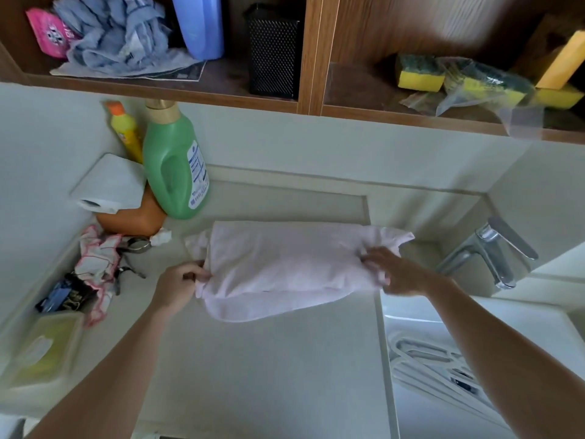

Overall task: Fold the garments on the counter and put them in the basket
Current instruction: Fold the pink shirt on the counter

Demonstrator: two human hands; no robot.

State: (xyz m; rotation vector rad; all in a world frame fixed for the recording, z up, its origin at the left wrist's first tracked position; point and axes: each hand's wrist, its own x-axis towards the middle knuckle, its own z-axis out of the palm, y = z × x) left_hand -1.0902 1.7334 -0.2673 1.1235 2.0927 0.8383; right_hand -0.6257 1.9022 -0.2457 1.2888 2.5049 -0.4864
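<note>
pale pink garment (285, 264) lies mid-tabletop (269, 359), folded into a long band | left hand (177, 283) grip pinches its left end, right hand (392, 274) grip holds its right end | folding looks part-done; basket step not yet done

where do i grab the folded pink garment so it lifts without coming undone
Pinch both short ends through all layers, from left and right, as the left hand and right hand do. The garment lies as a long folded band; end grips likely keep it together.
</note>
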